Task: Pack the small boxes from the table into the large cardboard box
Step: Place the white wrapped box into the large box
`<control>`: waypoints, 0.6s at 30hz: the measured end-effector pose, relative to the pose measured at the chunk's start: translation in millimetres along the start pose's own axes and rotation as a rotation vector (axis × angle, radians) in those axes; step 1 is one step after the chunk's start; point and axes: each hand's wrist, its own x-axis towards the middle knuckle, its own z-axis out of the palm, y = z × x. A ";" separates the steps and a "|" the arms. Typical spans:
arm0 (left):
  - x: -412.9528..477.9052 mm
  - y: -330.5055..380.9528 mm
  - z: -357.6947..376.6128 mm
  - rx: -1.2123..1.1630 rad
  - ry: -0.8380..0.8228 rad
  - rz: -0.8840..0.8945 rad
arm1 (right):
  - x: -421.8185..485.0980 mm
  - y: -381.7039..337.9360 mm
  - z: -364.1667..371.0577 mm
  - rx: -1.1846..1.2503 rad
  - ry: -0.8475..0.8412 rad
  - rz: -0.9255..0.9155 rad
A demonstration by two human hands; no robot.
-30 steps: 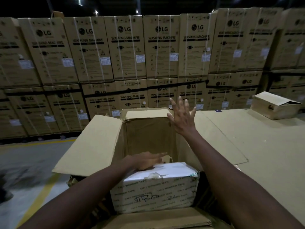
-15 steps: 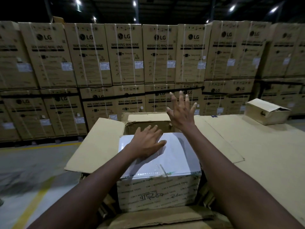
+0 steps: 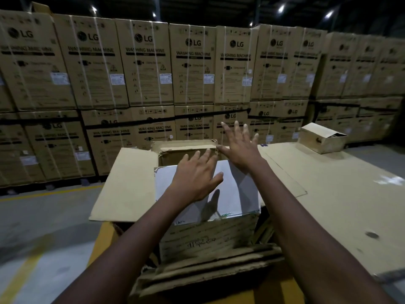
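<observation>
Left hand (image 3: 195, 174) lying flat and open on the white small box (image 3: 236, 194), seating it in the large cardboard box (image 3: 122, 185); right hand (image 3: 240, 148) hovering spread, holding nothing.

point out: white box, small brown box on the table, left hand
white box (image 3: 236, 194): head view, bare white top face.
small brown box (image 3: 317, 140): head view, near side wall.
left hand (image 3: 195, 178): head view, back of the hand.

Both hands (image 3: 197, 174) outstretched, fingers spread
</observation>
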 end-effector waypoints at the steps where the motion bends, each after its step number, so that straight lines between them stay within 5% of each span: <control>1: -5.0 3.5 -2.8 0.004 0.002 -0.005 | -5.6 -0.9 -2.6 -0.005 0.003 -0.005; 18: -87.6 101.6 -36.7 0.057 -0.094 -0.266 | -119.7 16.3 -26.9 0.079 0.000 -0.100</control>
